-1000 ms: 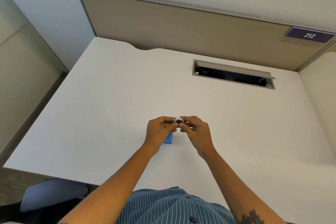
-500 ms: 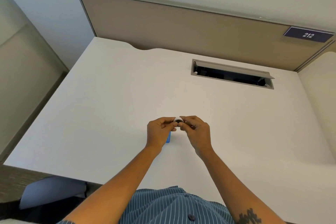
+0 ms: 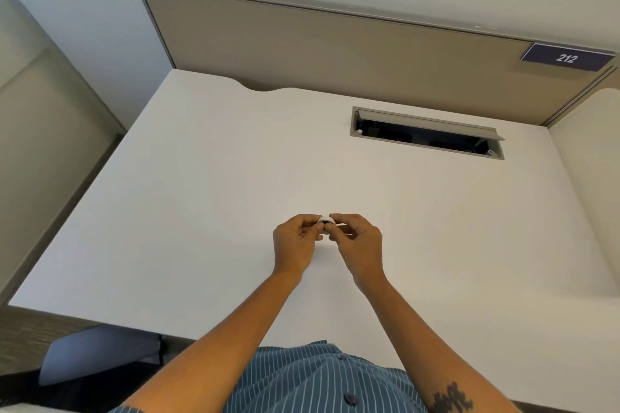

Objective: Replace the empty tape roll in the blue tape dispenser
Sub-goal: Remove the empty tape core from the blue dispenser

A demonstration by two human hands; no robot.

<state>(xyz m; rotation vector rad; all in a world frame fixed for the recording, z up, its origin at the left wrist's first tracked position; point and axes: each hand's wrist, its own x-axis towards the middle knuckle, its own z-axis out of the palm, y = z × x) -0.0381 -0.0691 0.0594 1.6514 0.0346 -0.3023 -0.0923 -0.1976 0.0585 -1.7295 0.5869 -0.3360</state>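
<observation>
Above the middle of the white desk [image 3: 201, 194], my left hand [image 3: 295, 243] and my right hand [image 3: 359, 245] meet fingertip to fingertip. Pinched between them is a small white tape roll [image 3: 326, 220] with a dark core, and both hands grip it. The blue tape dispenser is hidden in this view, so I cannot tell where it lies.
An open cable tray slot [image 3: 426, 134] is cut into the desk at the back right. A tan partition panel [image 3: 335, 54] with a "212" sign [image 3: 567, 58] closes the back. The desk's front edge runs at my waist, with a chair part [image 3: 100, 352] below left.
The blue dispenser seen under my left hand in the earlier frames is no longer visible. Both hands stay together on the roll, almost in the same place.
</observation>
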